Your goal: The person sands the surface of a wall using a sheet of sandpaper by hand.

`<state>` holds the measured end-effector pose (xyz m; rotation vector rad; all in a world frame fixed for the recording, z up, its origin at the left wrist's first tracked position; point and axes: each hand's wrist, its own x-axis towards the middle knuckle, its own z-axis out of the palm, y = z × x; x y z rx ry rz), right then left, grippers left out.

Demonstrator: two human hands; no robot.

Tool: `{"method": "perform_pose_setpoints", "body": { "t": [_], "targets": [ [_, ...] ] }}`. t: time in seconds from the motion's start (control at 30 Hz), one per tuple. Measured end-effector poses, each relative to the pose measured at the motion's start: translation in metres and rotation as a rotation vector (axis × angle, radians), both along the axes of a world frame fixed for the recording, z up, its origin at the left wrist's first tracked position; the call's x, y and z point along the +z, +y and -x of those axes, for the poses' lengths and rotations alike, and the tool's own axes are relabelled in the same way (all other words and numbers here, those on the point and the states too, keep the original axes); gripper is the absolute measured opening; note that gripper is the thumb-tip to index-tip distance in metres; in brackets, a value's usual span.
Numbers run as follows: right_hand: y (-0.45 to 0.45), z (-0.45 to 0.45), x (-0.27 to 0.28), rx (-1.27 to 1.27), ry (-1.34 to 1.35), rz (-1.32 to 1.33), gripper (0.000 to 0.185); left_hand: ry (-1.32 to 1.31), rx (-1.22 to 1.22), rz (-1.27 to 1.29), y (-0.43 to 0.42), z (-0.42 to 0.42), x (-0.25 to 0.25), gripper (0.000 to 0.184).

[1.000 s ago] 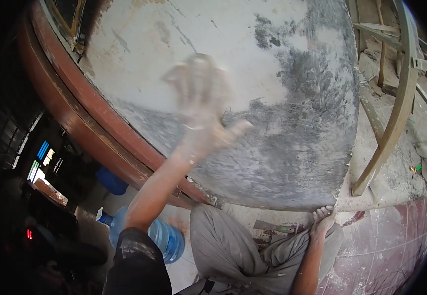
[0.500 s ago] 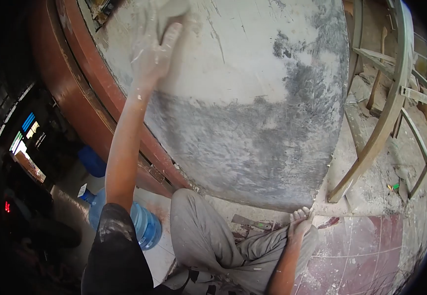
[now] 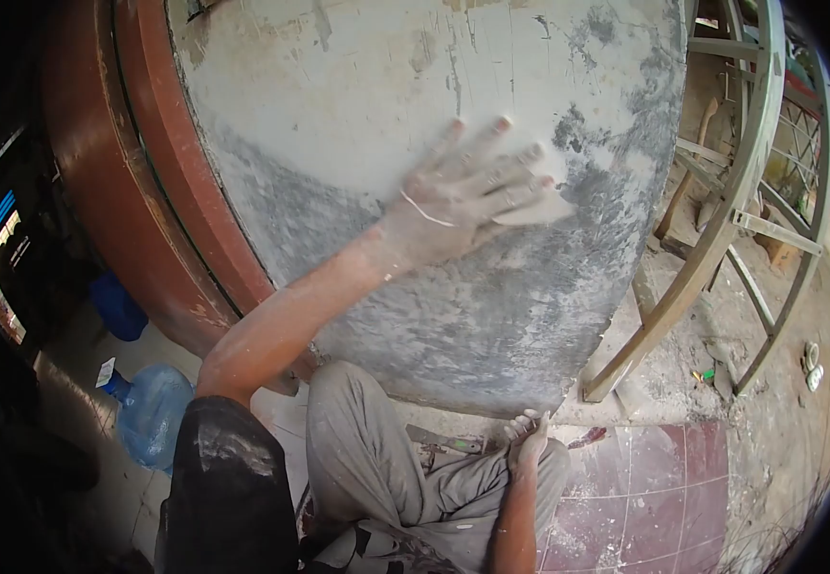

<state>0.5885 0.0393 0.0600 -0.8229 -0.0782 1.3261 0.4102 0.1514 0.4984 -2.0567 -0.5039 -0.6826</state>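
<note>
We note the left hand (image 3: 448,206) spread flat on the patchy grey-white wall (image 3: 472,325), fingers apart. Right hand (image 3: 528,440) curled by the wall's lower corner; whether gripping, we cannot tell. Flat-bladed tool (image 3: 456,443) near it. Beyond: wooden frame (image 3: 665,304) right, blue bottle (image 3: 154,416) left.

Patchy white-and-grey wall (image 3: 443,325), reddish-brown frame (image 3: 94,182), pale blue bottle (image 3: 154,421) (darker blue neck (image 3: 117,386)), maroon tiles (image 3: 659,483).

view: head-worn camera | facing: forward and down | range: near | framing: wall (image 3: 491,297) ahead, wearer's trouser legs (image 3: 357,440) close below
</note>
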Motion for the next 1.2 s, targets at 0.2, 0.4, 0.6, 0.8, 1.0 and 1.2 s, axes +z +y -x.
{"method": "perform_pose_setpoints", "body": {
  "t": [0.2,0.4,0.6,0.8,1.0,1.2],
  "targets": [
    [0.000,-0.002,-0.010,-0.056,0.026,-0.040,0.047,-0.518,0.137,-0.159,0.005,0.096,0.073,0.037],
    [0.010,0.037,0.013,-0.146,-1.029,0.025,0.035,-0.622,0.334,-0.196,0.013,0.142,0.029,0.050],
    [-0.001,0.072,0.031,0.387,-1.580,-0.149,0.029,0.066,0.048,0.582,-0.044,0.087,-0.192,0.064],
    [-0.022,0.064,0.032,0.401,-1.694,-0.039,0.051,-0.094,-0.388,0.691,-0.064,0.074,-0.339,0.042],
    [-0.063,0.072,0.064,0.237,-0.759,-0.230,0.067,-0.261,-0.344,1.204,-0.052,0.080,-0.411,0.035],
    [-0.037,0.080,0.122,0.513,-0.736,-0.140,0.045,-0.525,-0.527,1.748,-0.078,0.086,-0.367,0.033]
  ]
}}
